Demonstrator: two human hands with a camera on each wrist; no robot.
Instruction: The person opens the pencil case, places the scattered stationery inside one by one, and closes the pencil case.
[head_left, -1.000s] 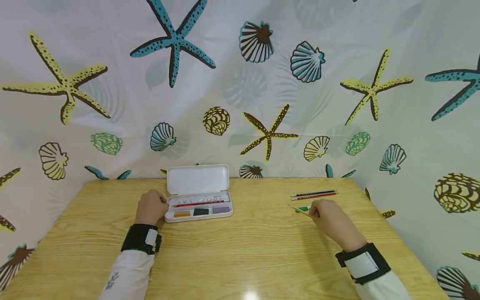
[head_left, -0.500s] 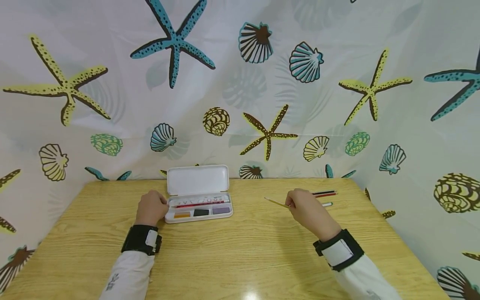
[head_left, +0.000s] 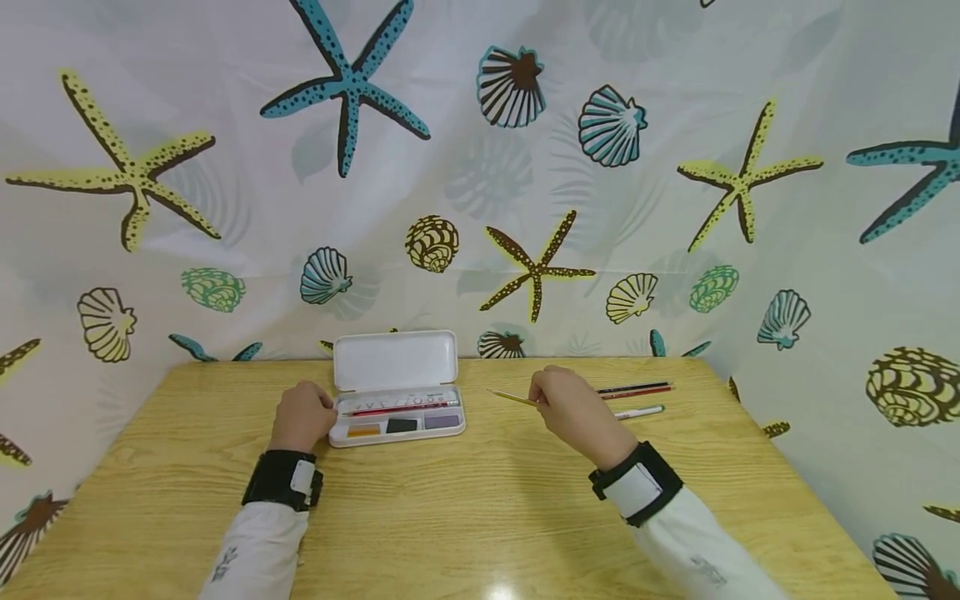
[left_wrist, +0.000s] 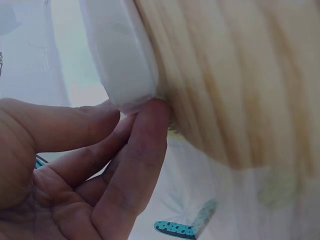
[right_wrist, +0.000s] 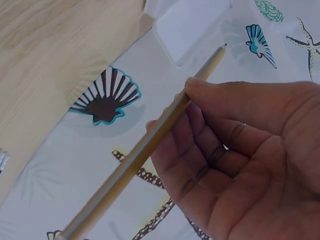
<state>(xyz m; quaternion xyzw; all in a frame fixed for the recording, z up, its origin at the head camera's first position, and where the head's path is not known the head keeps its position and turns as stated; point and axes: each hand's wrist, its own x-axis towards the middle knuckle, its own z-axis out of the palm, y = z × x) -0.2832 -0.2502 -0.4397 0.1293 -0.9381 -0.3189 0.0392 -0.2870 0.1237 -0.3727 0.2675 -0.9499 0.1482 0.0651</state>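
A white pencil case (head_left: pixel 395 360) lies on the table with its lid raised. Inside are a clear ruler-like strip (head_left: pixel 401 399), a red pencil (head_left: pixel 397 409), and orange (head_left: pixel 363 431), black (head_left: pixel 402 425) and purple (head_left: pixel 442 421) blocks. My left hand (head_left: pixel 300 414) grips the case's left end; the left wrist view has thumb and fingers pinching its white corner (left_wrist: pixel 125 60). Right of the case, my right hand (head_left: pixel 573 408) holds a yellow pencil (head_left: pixel 512 397) above the table, its point towards the case. In the right wrist view this pencil (right_wrist: pixel 125 168) has a grey stripe.
Behind my right hand lie a black pencil (head_left: pixel 645 386) and a red pencil (head_left: pixel 637 392), side by side. A white marker with a green end (head_left: pixel 640 412) lies nearer. A curtain with starfish and shells (head_left: pixel 465 183) hangs at the back and sides of the wooden table (head_left: pixel 450 517).
My right hand has carried the yellow pencil leftwards, from beside the marker towards the case. The marker and two pencils are more exposed now. My left hand has stayed at the case.
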